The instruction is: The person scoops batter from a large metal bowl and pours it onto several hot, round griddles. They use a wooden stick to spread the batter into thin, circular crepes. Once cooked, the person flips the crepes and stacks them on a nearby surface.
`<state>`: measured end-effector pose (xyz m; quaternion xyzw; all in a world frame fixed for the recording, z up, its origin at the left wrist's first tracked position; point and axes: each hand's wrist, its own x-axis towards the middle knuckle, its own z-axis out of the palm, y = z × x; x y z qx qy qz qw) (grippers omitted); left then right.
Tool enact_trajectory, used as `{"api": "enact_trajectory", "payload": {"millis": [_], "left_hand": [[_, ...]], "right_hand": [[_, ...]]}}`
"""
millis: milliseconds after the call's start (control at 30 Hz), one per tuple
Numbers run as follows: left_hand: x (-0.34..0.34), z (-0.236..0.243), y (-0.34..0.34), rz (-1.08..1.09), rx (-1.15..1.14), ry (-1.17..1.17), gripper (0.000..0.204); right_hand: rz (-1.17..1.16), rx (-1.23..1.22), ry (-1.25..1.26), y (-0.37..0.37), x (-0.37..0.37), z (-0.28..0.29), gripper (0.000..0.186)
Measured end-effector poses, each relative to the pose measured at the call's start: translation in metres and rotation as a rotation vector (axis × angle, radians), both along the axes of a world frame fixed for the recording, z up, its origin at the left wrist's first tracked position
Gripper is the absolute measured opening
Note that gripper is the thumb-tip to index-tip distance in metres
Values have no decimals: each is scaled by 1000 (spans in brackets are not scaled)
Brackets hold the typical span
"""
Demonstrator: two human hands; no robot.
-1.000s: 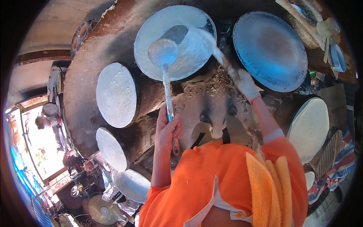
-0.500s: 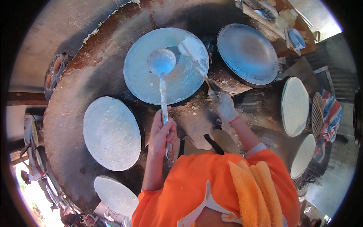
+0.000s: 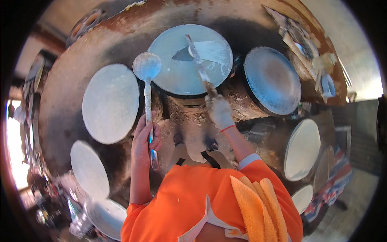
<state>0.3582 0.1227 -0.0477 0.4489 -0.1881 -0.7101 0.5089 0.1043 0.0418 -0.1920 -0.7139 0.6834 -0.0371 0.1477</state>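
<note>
My left hand (image 3: 146,138) is wrapped round the handle of a long metal ladle (image 3: 147,69). Its round bowl, smeared with white batter, hangs over the left rim of the middle griddle. On that griddle (image 3: 169,76) lies a wet, pale layer of batter, with a dark bare patch near its centre. My right hand (image 3: 221,112), in a whitish glove, grips the wooden handle of a batter spreader (image 3: 198,60). Batter coats the spreader's narrow blade, which lies across the griddle beside the dark patch; whether it touches the surface I cannot tell.
An uncoated dark griddle (image 3: 273,80) stands at the right. Pale-covered griddles surround me: one at left (image 3: 111,104), another lower left (image 3: 90,170), one at right (image 3: 302,150). A blue cup (image 3: 327,86) and wooden scraps sit at the far right, with a striped cloth (image 3: 328,185) below.
The ladle has moved left, from over the griddle's middle to its left rim. My right hand has swung the spreader left and turned its blade edge-on. The whole view has shifted.
</note>
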Motion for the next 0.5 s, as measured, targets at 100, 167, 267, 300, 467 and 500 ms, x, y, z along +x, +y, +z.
{"api": "enact_trajectory", "payload": {"millis": [100,167,267,300,467,500], "left_hand": [[-4,9,41,77,-30,-10,30],[-6,14,53,93,-36,-22,30],[-12,21,49,77,-29,-49,30],[-12,22,48,49,-69,-65,30],[-5,12,36,-7,-118,6,29],[-4,11,36,-17,-123,20,29]], "right_hand": [[51,-173,-128,-3,-35,16,46],[31,-115,-145,-10,-42,22,45],[61,13,-68,-30,-19,2,46],[67,50,-164,-27,-12,-7,46],[148,-129,-207,-3,-2,-15,34],[61,-285,-468,7,-20,-26,28]]}}
